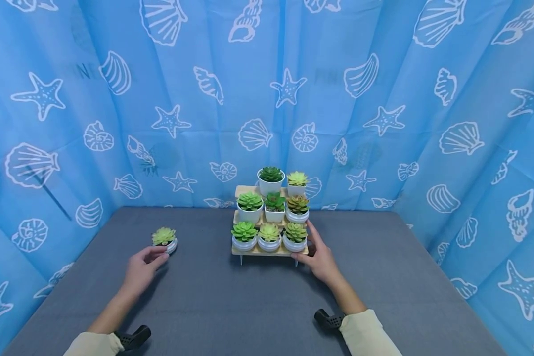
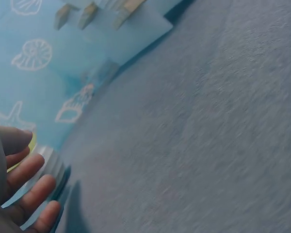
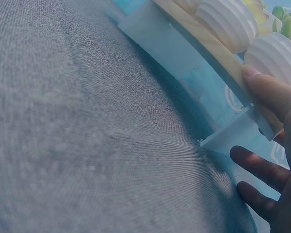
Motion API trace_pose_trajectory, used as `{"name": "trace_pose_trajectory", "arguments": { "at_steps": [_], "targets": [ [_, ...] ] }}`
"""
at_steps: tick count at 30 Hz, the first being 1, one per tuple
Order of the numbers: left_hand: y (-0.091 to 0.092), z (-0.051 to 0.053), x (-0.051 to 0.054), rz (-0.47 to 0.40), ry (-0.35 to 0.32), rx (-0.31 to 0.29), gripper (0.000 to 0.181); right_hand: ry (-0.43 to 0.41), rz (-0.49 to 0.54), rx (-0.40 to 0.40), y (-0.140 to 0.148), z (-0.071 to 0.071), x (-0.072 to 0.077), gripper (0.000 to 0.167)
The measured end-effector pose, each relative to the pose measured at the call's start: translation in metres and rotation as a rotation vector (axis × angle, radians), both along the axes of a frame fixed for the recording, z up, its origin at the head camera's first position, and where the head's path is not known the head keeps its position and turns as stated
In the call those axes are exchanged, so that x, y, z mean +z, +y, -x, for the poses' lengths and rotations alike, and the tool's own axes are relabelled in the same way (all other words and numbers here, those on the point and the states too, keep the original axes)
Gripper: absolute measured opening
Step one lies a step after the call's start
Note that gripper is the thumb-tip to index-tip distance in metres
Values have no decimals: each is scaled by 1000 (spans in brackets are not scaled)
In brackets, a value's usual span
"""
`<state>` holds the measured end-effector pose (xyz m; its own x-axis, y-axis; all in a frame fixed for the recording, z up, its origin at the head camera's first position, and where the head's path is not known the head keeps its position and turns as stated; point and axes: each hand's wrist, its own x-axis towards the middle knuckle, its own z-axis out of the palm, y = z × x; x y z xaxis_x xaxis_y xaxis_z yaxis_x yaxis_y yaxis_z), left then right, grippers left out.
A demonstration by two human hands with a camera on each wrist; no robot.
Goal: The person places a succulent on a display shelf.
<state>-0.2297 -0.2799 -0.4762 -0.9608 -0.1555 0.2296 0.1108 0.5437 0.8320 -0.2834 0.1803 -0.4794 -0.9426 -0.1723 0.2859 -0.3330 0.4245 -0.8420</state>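
Observation:
A three-tier wooden display stand (image 1: 267, 252) bears several potted artificial succulents in white pots. My right hand (image 1: 322, 262) grips its lower right corner, with the thumb at the front edge below a potted succulent (image 1: 295, 236) and the index finger along the side. In the right wrist view, the thumb (image 3: 269, 92) lies against the wooden shelf (image 3: 218, 56), with other fingers spread below. At left, one potted succulent (image 1: 164, 237) sits on the table. My left hand (image 1: 143, 267) is right at it, fingers loosely bent; contact cannot be told.
A dark grey cloth (image 1: 240, 306) covers the table. Blue curtains (image 1: 187, 99) with white shell and starfish prints stand behind and at both sides. Black wrist straps (image 1: 133, 338) are on both forearms. The stand has thin pale legs (image 1: 241, 259).

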Motion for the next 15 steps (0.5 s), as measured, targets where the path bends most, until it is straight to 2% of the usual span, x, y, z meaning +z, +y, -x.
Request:
{"name": "trace_pose_trajectory", "arguments": {
  "at_steps": [5,7,11,15],
  "targets": [
    [-12,3,-3,25,-16,69,32,0,12,2,0,0,-1,102],
    [-15,5,-3,32,-16,102,32,-5,17,10,-2,-6,8,101],
    [-17,8,0,45,-20,181,31,2,14,10,-4,-8,11,100],
    [-18,10,2,50,-38,226,35,18,-4,-6,-1,-1,0,100]
  ]
}}
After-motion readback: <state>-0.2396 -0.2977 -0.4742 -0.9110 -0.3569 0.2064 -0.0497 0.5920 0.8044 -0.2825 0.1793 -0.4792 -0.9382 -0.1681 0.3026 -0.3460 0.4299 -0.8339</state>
